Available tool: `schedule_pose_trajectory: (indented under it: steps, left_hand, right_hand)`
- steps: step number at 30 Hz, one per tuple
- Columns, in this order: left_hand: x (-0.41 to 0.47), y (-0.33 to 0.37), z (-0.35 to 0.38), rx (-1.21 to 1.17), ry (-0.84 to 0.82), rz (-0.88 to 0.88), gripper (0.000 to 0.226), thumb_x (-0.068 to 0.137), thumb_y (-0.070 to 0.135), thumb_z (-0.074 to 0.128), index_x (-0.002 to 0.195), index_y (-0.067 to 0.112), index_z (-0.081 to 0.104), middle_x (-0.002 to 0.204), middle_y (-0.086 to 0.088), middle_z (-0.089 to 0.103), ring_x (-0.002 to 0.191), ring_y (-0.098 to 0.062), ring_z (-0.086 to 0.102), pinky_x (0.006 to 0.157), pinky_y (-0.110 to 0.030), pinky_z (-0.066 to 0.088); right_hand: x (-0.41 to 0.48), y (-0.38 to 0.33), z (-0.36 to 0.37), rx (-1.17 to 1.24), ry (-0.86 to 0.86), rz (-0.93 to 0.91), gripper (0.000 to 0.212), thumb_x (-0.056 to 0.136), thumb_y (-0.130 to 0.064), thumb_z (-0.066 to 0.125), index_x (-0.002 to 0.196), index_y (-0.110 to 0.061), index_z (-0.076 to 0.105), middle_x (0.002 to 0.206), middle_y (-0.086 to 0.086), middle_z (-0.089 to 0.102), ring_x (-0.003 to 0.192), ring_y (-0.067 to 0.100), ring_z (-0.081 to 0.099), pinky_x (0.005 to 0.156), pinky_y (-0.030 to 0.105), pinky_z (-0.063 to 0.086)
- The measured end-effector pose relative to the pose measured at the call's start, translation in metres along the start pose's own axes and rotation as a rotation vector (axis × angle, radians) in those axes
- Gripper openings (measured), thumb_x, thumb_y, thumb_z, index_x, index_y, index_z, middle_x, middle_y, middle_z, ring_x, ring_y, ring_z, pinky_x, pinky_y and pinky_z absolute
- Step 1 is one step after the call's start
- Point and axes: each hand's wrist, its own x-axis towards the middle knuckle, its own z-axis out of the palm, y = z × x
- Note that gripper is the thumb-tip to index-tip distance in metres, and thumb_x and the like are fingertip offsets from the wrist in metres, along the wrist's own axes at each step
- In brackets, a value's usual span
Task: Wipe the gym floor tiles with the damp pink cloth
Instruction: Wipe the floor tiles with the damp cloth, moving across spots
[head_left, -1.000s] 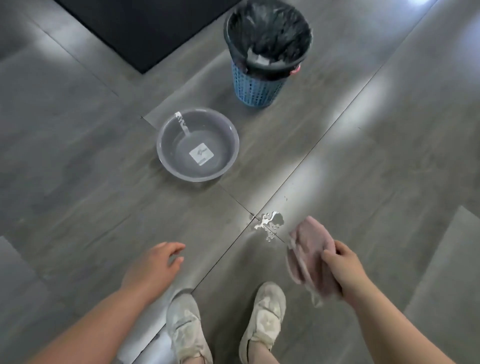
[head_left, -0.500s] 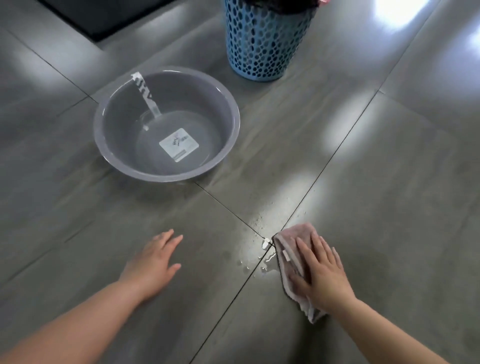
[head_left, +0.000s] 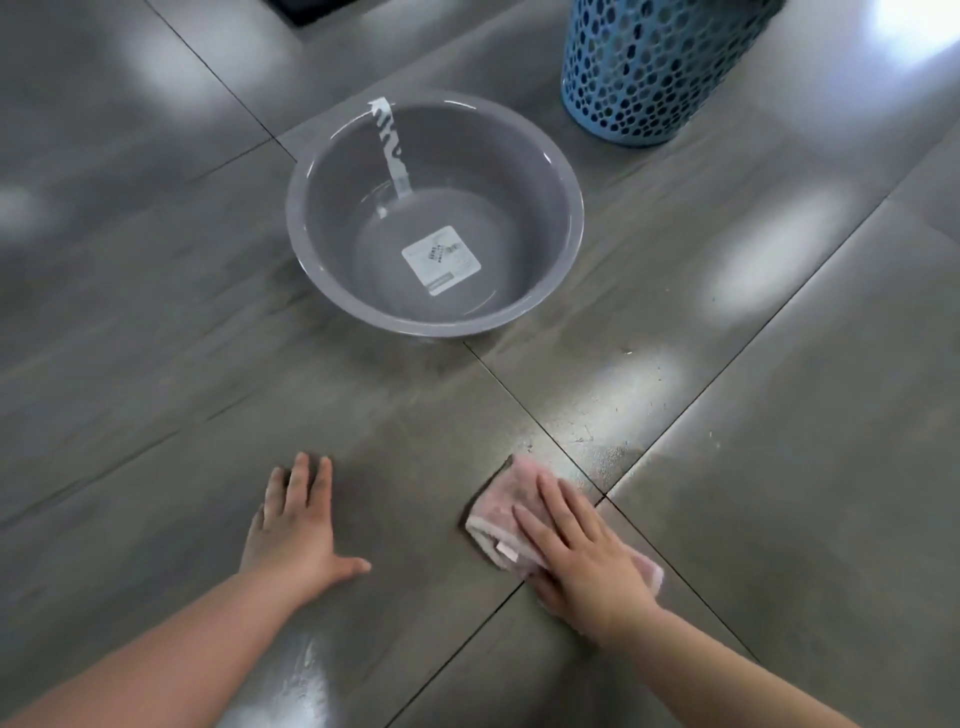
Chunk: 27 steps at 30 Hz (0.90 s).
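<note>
Here, the pink cloth (head_left: 498, 512) lies folded on the floor (head_left: 156, 338) where two grout lines cross, pinned under the right hand (head_left: 584, 558), fingers (head_left: 550, 501) flat and slightly spread to press it down for wiping. The left hand (head_left: 296, 530) rests palm-down on bare tile beside it, fingers together, likely bracing the person's weight. Beyond sits a grey basin (head_left: 434, 210) of water, near enough for rinsing, and a blue basket (head_left: 649, 73).

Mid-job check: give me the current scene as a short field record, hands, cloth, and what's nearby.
right hand: flat, palm down on the pink cloth
left hand: flat on the floor tile, empty
cloth position: beside a grout crossing
grey basin: ahead, shallow water, sticker on the bottom
blue basket: behind the basin, to the right
grit: specks ahead of cloth
</note>
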Motion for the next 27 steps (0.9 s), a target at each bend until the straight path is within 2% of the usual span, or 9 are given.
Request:
schedule_pose_trajectory:
  steps: [3, 8, 11, 14, 15, 18, 20, 23, 27]
  left_hand:
    - [0.000, -0.016, -0.003, 0.096, 0.025, 0.053, 0.110, 0.073, 0.051, 0.064, 0.142, 0.020, -0.016, 0.154, -0.001, -0.020, 0.144, -0.024, -0.008, 0.118, -0.038, 0.008]
    - [0.010, -0.028, -0.008, 0.140, 0.006, 0.088, 0.114, 0.071, 0.052, 0.065, 0.141, 0.019, -0.019, 0.152, -0.003, -0.025, 0.143, -0.021, -0.015, 0.118, -0.033, 0.007]
    - [0.010, -0.028, -0.013, 0.170, -0.013, 0.113, 0.113, 0.073, 0.049, 0.065, 0.141, 0.018, -0.020, 0.152, -0.004, -0.025, 0.143, -0.022, -0.014, 0.118, -0.032, 0.011]
    - [0.011, -0.030, -0.014, 0.194, -0.027, 0.124, 0.112, 0.074, 0.049, 0.063, 0.140, 0.017, -0.021, 0.152, -0.005, -0.026, 0.143, -0.023, -0.015, 0.118, -0.031, 0.011]
    - [0.011, -0.030, -0.014, 0.206, -0.032, 0.125, 0.112, 0.074, 0.049, 0.063, 0.140, 0.016, -0.022, 0.152, -0.005, -0.026, 0.143, -0.024, -0.015, 0.118, -0.031, 0.011]
    - [0.013, -0.032, -0.012, 0.221, -0.033, 0.133, 0.112, 0.073, 0.051, 0.062, 0.140, 0.016, -0.021, 0.152, -0.005, -0.025, 0.143, -0.024, -0.015, 0.118, -0.031, 0.011]
    - [0.013, -0.033, -0.013, 0.233, -0.034, 0.143, 0.111, 0.074, 0.051, 0.061, 0.140, 0.016, -0.021, 0.153, -0.005, -0.025, 0.143, -0.023, -0.015, 0.118, -0.031, 0.012]
    - [0.012, -0.035, -0.015, 0.260, -0.035, 0.153, 0.108, 0.077, 0.049, 0.059, 0.139, 0.015, -0.023, 0.152, -0.005, -0.026, 0.143, -0.022, -0.016, 0.118, -0.031, 0.013]
    - [0.013, -0.036, -0.015, 0.344, -0.034, 0.144, 0.105, 0.080, 0.052, 0.054, 0.138, 0.014, -0.025, 0.152, -0.007, -0.026, 0.143, -0.025, -0.017, 0.119, -0.036, 0.000]
  right_hand:
    - [0.011, 0.031, -0.009, -0.187, -0.009, -0.090, 0.049, 0.096, -0.044, 0.008, 0.140, -0.030, 0.027, 0.156, 0.003, 0.014, 0.139, 0.024, 0.014, 0.117, 0.027, 0.001]
    - [0.041, 0.044, -0.036, 0.183, 0.261, 0.620, 0.054, 0.097, -0.036, 0.026, 0.147, -0.023, 0.009, 0.158, 0.005, -0.004, 0.144, 0.022, -0.004, 0.118, 0.036, 0.001]
    - [0.074, 0.011, -0.038, 0.234, 0.272, 0.781, 0.060, 0.097, -0.029, 0.028, 0.147, -0.013, -0.001, 0.156, 0.015, -0.012, 0.144, 0.029, -0.011, 0.116, 0.035, -0.008]
    - [0.096, -0.032, -0.027, 0.038, 0.115, 0.533, 0.059, 0.094, -0.036, 0.012, 0.146, -0.017, -0.007, 0.152, 0.010, -0.021, 0.142, 0.030, -0.018, 0.114, 0.037, -0.016]
    - [0.100, -0.047, -0.021, 0.006, 0.117, 0.323, 0.060, 0.091, -0.038, 0.011, 0.147, -0.019, 0.013, 0.152, 0.006, -0.014, 0.144, 0.031, -0.007, 0.116, 0.038, -0.007]
    - [0.099, -0.078, -0.011, -0.130, -0.013, -0.330, 0.056, 0.073, -0.043, 0.028, 0.119, -0.036, 0.058, 0.136, 0.000, 0.053, 0.120, 0.021, 0.056, 0.098, 0.031, 0.046]
    - [0.095, -0.062, -0.015, -0.193, -0.091, -0.361, 0.055, 0.067, -0.045, 0.030, 0.112, -0.040, 0.062, 0.121, -0.003, 0.066, 0.108, 0.017, 0.065, 0.085, 0.031, 0.053]
    - [0.089, 0.001, -0.031, -0.040, 0.087, -0.094, 0.052, 0.083, -0.032, 0.042, 0.133, -0.023, 0.042, 0.144, 0.003, 0.042, 0.126, 0.022, 0.050, 0.094, 0.037, 0.050]
    - [0.058, 0.069, -0.056, 0.328, 0.438, 0.748, 0.058, 0.091, -0.031, 0.043, 0.144, -0.015, 0.027, 0.157, 0.009, 0.007, 0.143, 0.030, 0.012, 0.116, 0.043, 0.017]
